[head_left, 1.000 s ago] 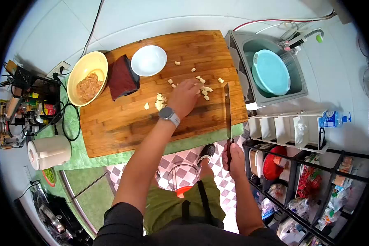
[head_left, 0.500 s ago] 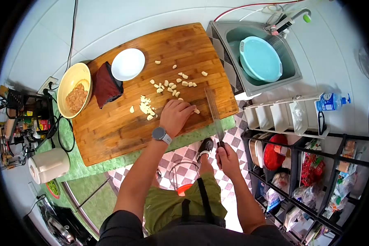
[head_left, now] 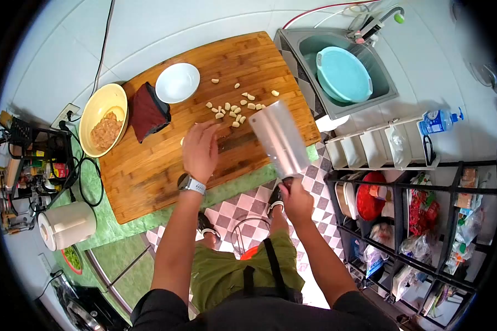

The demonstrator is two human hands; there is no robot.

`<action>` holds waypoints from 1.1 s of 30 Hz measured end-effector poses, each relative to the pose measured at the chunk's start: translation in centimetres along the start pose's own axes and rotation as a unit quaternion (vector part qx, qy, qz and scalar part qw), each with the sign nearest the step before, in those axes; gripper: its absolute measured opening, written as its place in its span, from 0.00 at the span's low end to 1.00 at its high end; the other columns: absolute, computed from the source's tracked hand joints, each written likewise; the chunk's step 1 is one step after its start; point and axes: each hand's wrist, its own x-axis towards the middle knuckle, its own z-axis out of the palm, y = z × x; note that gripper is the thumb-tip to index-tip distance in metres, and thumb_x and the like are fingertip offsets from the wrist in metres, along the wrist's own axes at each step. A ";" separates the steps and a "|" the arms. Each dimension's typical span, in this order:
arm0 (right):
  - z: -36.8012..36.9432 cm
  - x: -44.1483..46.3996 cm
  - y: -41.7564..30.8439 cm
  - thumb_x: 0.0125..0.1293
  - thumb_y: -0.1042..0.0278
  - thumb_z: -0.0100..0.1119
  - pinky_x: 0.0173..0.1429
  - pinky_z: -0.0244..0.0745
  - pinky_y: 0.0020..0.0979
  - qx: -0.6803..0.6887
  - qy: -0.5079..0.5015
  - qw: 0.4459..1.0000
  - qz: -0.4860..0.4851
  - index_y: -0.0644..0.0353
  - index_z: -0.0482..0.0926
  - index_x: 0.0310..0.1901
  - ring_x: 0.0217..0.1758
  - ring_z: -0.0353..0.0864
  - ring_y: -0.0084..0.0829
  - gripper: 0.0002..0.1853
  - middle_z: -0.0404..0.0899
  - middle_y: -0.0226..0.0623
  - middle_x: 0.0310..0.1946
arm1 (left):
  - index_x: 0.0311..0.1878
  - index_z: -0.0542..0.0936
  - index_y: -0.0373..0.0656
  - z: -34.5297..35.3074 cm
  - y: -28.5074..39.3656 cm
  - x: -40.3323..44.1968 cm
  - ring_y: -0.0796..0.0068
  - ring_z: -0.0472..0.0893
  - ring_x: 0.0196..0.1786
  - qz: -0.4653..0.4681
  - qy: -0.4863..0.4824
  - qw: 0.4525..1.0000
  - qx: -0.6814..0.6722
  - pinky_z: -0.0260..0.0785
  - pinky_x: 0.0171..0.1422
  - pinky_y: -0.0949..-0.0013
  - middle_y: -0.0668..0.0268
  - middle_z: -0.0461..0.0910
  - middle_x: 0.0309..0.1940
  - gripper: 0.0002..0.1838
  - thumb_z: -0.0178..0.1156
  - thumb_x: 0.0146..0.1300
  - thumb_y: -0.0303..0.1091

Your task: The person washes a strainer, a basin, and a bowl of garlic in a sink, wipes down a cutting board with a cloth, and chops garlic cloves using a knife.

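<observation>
My right hand (head_left: pixel 297 201) grips the handle of a cleaver (head_left: pixel 281 140), whose broad blade shows its flat side above the right part of the wooden cutting board (head_left: pixel 149 190). Over the middle of the board is my left hand (head_left: pixel 200 151), wearing a watch at the wrist, its fingers stretched out and apart from the blade. It covers the spot where chopped garlic lay; only a small pale bit shows at its left edge. Several peeled garlic cloves (head_left: pixel 234 115) lie scattered beyond my hands. A white bowl (head_left: pixel 177 83) stands farther back.
A yellow bowl (head_left: pixel 120 132) of raw minced meat and a dark red cloth (head_left: pixel 148 115) are at the left. A sink (head_left: pixel 389 91) with a blue basin (head_left: pixel 345 74) lies right of the board. A black shelf rack (head_left: pixel 395 220) stands at my right.
My left hand has moved left, from near a clove to over the chopped garlic. The cleaver has turned from edge-on to showing its flat side, and my right hand has risen slightly.
</observation>
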 end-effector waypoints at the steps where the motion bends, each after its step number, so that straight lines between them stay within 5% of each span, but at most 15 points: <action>1: 1.4 -0.1 0.3 0.69 0.54 0.63 0.32 0.78 0.45 -0.060 -0.057 0.996 0.030 0.59 0.74 0.42 0.30 0.85 0.50 0.16 0.84 0.47 0.30 | 0.50 0.82 0.41 -0.9 -0.2 -0.3 0.51 0.78 0.57 -0.021 0.021 1.000 -0.001 0.70 0.62 0.52 0.58 0.82 0.51 0.14 0.59 0.61 0.23; 7: 1.5 -0.3 0.7 0.71 0.47 0.59 0.30 0.79 0.44 -0.120 -0.092 0.988 0.008 0.57 0.72 0.41 0.29 0.86 0.47 0.19 0.83 0.43 0.27 | 0.50 0.82 0.40 -5.0 -0.3 -2.4 0.48 0.78 0.55 -0.025 0.049 0.998 0.011 0.69 0.62 0.51 0.55 0.81 0.50 0.15 0.56 0.60 0.21; 9: 0.7 -0.4 1.1 0.71 0.49 0.60 0.31 0.78 0.45 -0.019 -0.019 0.998 -0.049 0.57 0.75 0.44 0.30 0.86 0.48 0.18 0.84 0.44 0.28 | 0.50 0.82 0.40 -5.8 0.0 -3.0 0.48 0.78 0.56 -0.041 0.032 0.998 0.023 0.69 0.62 0.52 0.55 0.81 0.50 0.15 0.56 0.60 0.21; 12: -0.6 -0.8 1.7 0.74 0.53 0.57 0.33 0.77 0.44 0.130 -0.052 0.990 -0.021 0.59 0.75 0.47 0.27 0.84 0.48 0.16 0.83 0.47 0.31 | 0.50 0.82 0.40 -6.0 0.0 -4.2 0.48 0.78 0.56 -0.045 0.035 0.998 0.020 0.69 0.62 0.52 0.54 0.81 0.50 0.15 0.56 0.60 0.20; 15: -1.5 -1.0 2.0 0.78 0.53 0.50 0.25 0.72 0.35 0.331 -0.095 0.938 0.036 0.60 0.73 0.44 0.17 0.74 0.34 0.16 0.76 0.39 0.25 | 0.50 0.82 0.39 -6.1 0.4 -5.3 0.48 0.78 0.57 -0.061 0.030 0.997 0.019 0.69 0.63 0.52 0.54 0.81 0.50 0.15 0.56 0.59 0.20; 17: -3.0 -1.2 0.9 0.81 0.48 0.43 0.15 0.54 0.23 0.573 -0.172 0.779 0.191 0.57 0.72 0.39 0.12 0.59 0.17 0.20 0.66 0.24 0.20 | 0.50 0.82 0.38 -5.9 0.4 -6.2 0.47 0.77 0.57 -0.070 0.018 0.997 0.013 0.68 0.65 0.52 0.54 0.81 0.51 0.15 0.56 0.60 0.20; 22: -2.5 -1.4 -1.6 0.81 0.46 0.43 0.13 0.53 0.23 0.588 -0.170 0.741 0.278 0.56 0.72 0.39 0.11 0.58 0.19 0.21 0.65 0.25 0.18 | 0.50 0.81 0.36 -6.2 0.4 -8.6 0.46 0.77 0.58 -0.094 0.008 0.996 -0.002 0.68 0.66 0.52 0.52 0.81 0.52 0.15 0.56 0.60 0.20; 33: -1.0 -3.6 -11.4 0.81 0.50 0.46 0.24 0.61 0.23 0.496 -0.288 0.785 0.234 0.58 0.74 0.40 0.18 0.64 0.16 0.19 0.68 0.24 0.21 | 0.51 0.81 0.39 -9.8 -0.9 -11.6 0.47 0.77 0.58 -0.128 0.028 0.991 0.032 0.67 0.68 0.53 0.52 0.80 0.53 0.15 0.57 0.61 0.21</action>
